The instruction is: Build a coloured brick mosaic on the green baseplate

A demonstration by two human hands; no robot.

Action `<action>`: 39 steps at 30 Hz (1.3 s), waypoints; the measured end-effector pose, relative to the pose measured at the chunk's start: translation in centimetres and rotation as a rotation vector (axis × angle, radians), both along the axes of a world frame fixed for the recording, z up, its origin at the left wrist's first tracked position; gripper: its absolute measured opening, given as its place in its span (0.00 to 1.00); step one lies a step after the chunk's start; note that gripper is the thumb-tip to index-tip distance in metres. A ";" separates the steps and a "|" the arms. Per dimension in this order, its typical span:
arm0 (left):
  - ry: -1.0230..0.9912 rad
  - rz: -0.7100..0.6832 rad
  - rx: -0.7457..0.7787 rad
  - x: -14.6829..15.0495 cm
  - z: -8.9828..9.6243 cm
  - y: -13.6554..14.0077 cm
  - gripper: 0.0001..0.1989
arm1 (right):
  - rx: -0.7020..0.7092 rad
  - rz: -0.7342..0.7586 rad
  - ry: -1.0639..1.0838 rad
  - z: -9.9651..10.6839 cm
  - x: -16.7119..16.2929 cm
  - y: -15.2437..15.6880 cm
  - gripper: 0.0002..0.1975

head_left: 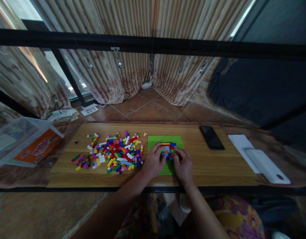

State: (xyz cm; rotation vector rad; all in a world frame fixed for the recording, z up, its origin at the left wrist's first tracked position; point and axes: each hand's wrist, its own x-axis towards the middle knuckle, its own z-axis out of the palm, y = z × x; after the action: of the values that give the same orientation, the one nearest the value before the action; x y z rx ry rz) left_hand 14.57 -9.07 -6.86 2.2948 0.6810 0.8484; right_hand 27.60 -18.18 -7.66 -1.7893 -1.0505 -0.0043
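Note:
A green studded baseplate lies on the wooden board in front of me. On it sits a low build of toy bricks in blue, red, yellow and other colours. My left hand grips the build's left side, its fingers curled along the far edge. From the right, my right hand closes thumb and fingers against the other side. The hands partly cover the build and plate, so any loose brick in the fingertips is hidden. Left of the plate spreads a pile of loose toy bricks in many colours.
A clear plastic box with an orange label stands at the far left. To the right lie a black phone, a sheet of white paper and a white flat device. A dark metal bar crosses beyond the table.

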 end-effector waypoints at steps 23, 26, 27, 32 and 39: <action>-0.003 -0.003 -0.022 0.0 -0.2 0.0 0.18 | -0.005 -0.010 -0.032 -0.2 0.1 0.0 0.13; -0.005 -0.005 -0.022 0.0 -0.1 0.0 0.18 | -0.004 -0.007 -0.016 -0.2 0.1 0.0 0.13; -0.005 -0.005 -0.020 0.0 -0.1 0.0 0.18 | -0.002 -0.006 -0.012 -0.2 0.1 0.1 0.13; 0.000 0.001 -0.024 0.0 0.1 0.0 0.18 | 0.004 -0.009 -0.017 -0.2 0.1 0.0 0.13; 0.003 0.001 -0.020 0.0 0.0 0.0 0.18 | 0.002 -0.005 -0.009 -0.1 0.1 0.0 0.13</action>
State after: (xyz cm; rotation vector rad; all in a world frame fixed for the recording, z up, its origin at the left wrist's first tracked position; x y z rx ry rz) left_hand 14.54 -9.03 -6.86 2.2789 0.6885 0.8349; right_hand 27.69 -18.16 -7.75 -1.7912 -1.0524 -0.0168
